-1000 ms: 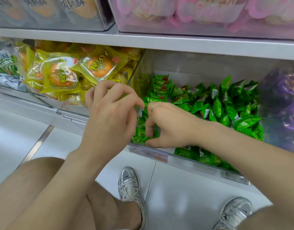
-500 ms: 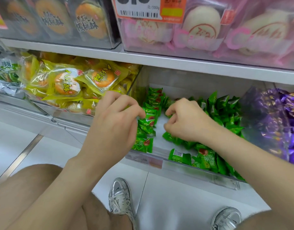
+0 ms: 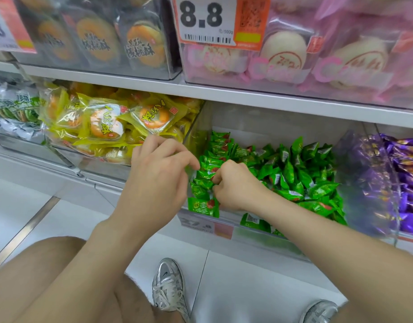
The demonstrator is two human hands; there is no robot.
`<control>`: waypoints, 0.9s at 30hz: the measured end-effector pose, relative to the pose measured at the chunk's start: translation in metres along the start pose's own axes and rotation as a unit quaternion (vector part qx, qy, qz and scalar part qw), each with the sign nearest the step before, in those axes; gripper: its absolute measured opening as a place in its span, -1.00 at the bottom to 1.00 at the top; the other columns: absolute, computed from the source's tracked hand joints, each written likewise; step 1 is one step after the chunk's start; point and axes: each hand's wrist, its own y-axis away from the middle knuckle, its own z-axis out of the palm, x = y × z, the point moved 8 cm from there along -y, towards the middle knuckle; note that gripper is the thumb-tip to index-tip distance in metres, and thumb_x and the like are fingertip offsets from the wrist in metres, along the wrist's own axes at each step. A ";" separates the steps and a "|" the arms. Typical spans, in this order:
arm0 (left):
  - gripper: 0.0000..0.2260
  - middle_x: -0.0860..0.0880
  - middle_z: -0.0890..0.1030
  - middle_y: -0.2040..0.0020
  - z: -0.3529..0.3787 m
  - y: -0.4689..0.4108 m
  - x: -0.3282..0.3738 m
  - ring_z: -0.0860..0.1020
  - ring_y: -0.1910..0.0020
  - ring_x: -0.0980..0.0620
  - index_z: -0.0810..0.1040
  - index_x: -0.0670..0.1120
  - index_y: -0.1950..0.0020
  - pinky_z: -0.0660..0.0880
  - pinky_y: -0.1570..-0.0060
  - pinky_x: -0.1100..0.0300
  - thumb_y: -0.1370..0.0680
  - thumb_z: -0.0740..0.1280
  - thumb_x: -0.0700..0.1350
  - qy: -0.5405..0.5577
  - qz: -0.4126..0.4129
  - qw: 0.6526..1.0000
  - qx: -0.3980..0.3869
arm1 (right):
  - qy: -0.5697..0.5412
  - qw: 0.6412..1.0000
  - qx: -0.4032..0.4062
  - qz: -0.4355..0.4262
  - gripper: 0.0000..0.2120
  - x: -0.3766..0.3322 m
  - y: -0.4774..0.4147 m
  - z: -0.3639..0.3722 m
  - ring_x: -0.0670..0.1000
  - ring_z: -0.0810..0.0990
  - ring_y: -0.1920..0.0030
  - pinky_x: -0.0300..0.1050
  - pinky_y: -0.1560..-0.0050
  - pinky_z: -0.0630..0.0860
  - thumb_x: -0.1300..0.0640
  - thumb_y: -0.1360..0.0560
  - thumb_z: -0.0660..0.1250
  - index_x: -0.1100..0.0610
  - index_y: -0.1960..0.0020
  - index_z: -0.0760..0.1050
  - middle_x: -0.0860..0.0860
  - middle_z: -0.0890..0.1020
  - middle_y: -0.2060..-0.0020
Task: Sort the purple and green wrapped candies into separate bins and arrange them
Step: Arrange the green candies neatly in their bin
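I logged left hand (image 3: 158, 180) and right hand (image 3: 235, 190) ungloved, left forearm (image 3: 91, 252) and right forearm (image 3: 329, 241) bare. Left shoe (image 3: 169, 287): silver metallic trainer, pale laces. Right shoe (image 3: 322, 311), right of the left shoe, matched. Bare leg (image 3: 26, 283) lay left of the left shoe.

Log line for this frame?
stage: arranging | right hand: pinches green candies in left row | left hand: beside row, grip unclear | purple candies: separate bin at right

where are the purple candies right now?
Head view, far right, on the lower level: the purple candies sit in a clear bin directly right of the green candies.
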 end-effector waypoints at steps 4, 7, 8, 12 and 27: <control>-0.73 0.10 0.62 -0.04 0.002 -0.001 -0.003 0.43 -0.12 -0.09 0.70 0.04 -0.01 0.18 0.03 0.05 -0.51 0.37 -0.33 -0.006 -0.004 1.000 -0.013 | 0.027 0.999 0.030 -0.022 -0.80 -0.003 -0.003 0.001 0.23 0.47 0.04 0.14 0.14 0.57 0.26 -0.58 0.36 0.28 0.22 0.57 0.18 0.56 0.25; -0.72 0.12 0.62 -0.04 0.003 -0.001 -0.004 0.43 -0.13 -0.07 0.70 0.06 -0.01 0.16 0.01 0.06 -0.51 0.38 -0.31 -0.007 -0.011 1.000 -0.018 | 0.036 0.998 0.048 -0.032 -0.75 -0.003 -0.005 0.000 0.22 0.55 0.17 0.05 0.21 0.57 0.20 -0.59 0.39 0.20 0.25 0.50 0.13 0.52 0.31; -0.73 0.12 0.62 -0.04 0.003 -0.001 -0.003 0.43 -0.13 -0.07 0.70 0.06 -0.01 0.16 -0.01 0.06 -0.51 0.38 -0.31 -0.006 -0.012 1.000 -0.019 | 0.036 0.998 0.048 -0.031 -0.72 -0.002 -0.005 0.000 0.20 0.57 0.19 0.07 0.18 0.61 0.17 -0.60 0.41 0.20 0.27 0.49 0.12 0.53 0.32; -0.73 0.13 0.62 -0.03 0.002 -0.001 -0.003 0.43 -0.13 -0.06 0.70 0.07 0.01 0.17 -0.03 0.04 -0.52 0.37 -0.30 -0.006 -0.014 1.000 -0.016 | 0.026 0.998 0.048 -0.020 -0.63 0.001 -0.001 -0.009 0.19 0.64 0.25 0.12 0.07 0.67 -0.01 -0.55 0.48 0.16 0.30 0.48 0.12 0.58 0.33; -0.76 0.09 0.63 -0.06 -0.003 -0.002 0.012 0.44 -0.20 -0.15 0.72 0.05 0.08 0.20 -0.10 -0.04 -0.42 0.52 -0.30 -0.092 0.052 0.994 0.024 | 0.032 0.997 0.031 -0.061 -0.89 -0.012 0.013 -0.017 0.14 0.62 -0.05 0.18 -0.12 0.61 0.19 -0.47 0.46 0.05 0.04 0.59 0.06 0.69 0.17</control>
